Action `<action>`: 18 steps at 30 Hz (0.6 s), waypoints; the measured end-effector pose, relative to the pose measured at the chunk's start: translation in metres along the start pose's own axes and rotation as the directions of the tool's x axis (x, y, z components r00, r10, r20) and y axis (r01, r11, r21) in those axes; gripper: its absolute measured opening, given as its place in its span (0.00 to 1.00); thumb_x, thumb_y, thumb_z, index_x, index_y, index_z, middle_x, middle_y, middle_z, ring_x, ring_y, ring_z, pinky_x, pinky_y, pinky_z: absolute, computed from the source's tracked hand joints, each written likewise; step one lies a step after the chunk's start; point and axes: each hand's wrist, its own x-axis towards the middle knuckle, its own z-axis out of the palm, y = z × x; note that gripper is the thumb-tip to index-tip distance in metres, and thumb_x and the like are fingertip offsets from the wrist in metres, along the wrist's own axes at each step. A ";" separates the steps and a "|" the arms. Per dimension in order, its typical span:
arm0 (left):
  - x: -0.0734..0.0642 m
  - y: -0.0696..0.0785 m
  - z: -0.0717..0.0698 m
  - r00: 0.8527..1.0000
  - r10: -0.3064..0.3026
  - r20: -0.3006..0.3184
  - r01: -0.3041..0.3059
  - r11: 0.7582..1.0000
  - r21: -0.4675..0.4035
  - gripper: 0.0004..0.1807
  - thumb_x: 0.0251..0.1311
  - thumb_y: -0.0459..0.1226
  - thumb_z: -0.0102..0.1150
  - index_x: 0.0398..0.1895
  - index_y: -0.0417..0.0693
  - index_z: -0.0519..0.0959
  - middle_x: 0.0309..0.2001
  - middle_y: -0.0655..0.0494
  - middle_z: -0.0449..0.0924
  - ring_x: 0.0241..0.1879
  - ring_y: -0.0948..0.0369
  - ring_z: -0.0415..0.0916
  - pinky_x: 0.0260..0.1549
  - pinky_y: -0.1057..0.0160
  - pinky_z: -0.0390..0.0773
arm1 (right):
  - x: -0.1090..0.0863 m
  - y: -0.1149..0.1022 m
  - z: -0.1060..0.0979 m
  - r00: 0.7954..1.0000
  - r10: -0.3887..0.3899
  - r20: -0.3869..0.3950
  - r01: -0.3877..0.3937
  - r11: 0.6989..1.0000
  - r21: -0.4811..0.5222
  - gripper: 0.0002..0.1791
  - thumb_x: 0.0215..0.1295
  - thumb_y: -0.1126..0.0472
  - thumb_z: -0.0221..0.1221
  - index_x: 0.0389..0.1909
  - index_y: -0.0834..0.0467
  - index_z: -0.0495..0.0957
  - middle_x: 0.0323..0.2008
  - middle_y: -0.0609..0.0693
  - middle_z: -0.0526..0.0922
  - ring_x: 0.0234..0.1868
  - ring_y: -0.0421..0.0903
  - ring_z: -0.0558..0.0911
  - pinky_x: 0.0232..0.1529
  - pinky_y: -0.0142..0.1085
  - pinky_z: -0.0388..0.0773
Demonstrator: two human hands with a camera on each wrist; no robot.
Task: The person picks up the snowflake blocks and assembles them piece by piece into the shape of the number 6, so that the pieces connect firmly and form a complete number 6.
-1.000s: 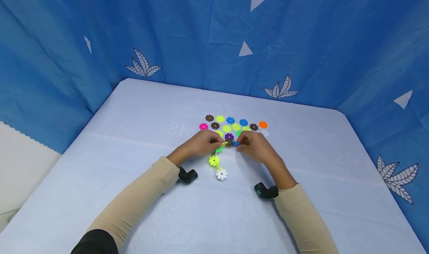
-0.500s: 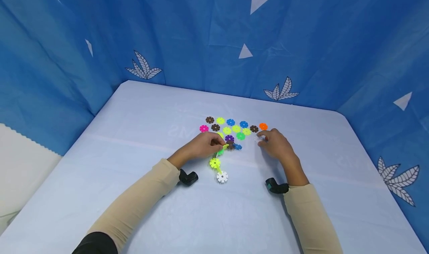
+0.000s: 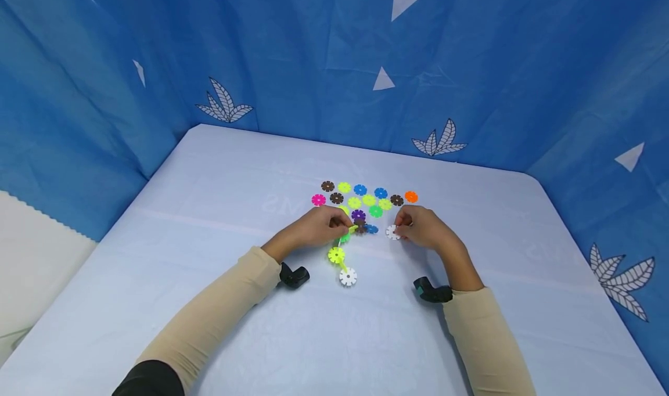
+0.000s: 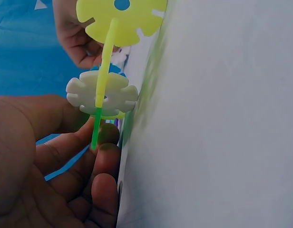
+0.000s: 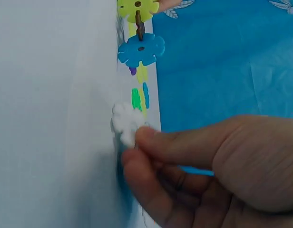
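My left hand [image 3: 321,226] pinches a yellow notched disc [image 3: 353,229] of a joined chain of plastic snowflake discs. From there the chain runs toward me through a green disc [image 3: 344,238] and a yellow-green disc [image 3: 337,255] to a white end disc [image 3: 348,277]. On its other side a brown disc [image 3: 360,226] and a blue disc [image 3: 371,229] are joined on. Between thumb and forefinger my right hand [image 3: 424,227] holds a loose white disc [image 5: 126,122], apart from the blue one. The left fingers partly hide the joint they grip.
Loose discs lie beyond the hands, among them a pink disc [image 3: 319,200], a purple disc [image 3: 358,215] and an orange disc [image 3: 411,197]. They rest on a white-covered table [image 3: 251,169]. A blue curtain [image 3: 313,65] hangs behind its far edge.
My right hand let go of the blue disc, moved right to the white disc, and has drawn it back leftward and nearer. The left hand stays on the chain.
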 end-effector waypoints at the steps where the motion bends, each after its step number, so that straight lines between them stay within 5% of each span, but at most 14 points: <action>1: 0.000 0.000 0.000 1.000 -0.001 0.001 0.001 1.000 0.003 0.06 0.70 0.34 0.61 0.46 0.46 0.84 0.37 0.57 0.80 0.38 0.59 0.74 0.39 0.63 0.77 | 0.000 -0.001 0.001 1.000 -0.016 0.009 0.016 0.999 0.036 0.05 0.69 0.67 0.64 0.41 0.60 0.76 0.37 0.55 0.78 0.37 0.51 0.77 0.38 0.37 0.78; 8: 0.000 0.001 0.000 1.000 0.001 0.004 -0.001 0.999 0.036 0.14 0.70 0.35 0.61 0.56 0.41 0.80 0.38 0.56 0.79 0.37 0.60 0.74 0.39 0.63 0.76 | 0.002 -0.001 0.004 0.997 -0.068 0.031 0.056 0.959 0.278 0.05 0.71 0.67 0.61 0.42 0.65 0.76 0.35 0.57 0.81 0.35 0.52 0.80 0.42 0.39 0.80; 18: 0.001 0.001 -0.001 0.998 0.009 0.055 -0.011 0.999 0.050 0.20 0.67 0.35 0.64 0.61 0.39 0.78 0.33 0.56 0.78 0.32 0.61 0.72 0.37 0.64 0.74 | 0.009 0.001 0.012 1.000 -0.030 -0.008 0.031 0.941 0.337 0.08 0.71 0.66 0.63 0.45 0.64 0.76 0.34 0.57 0.82 0.34 0.50 0.81 0.41 0.37 0.80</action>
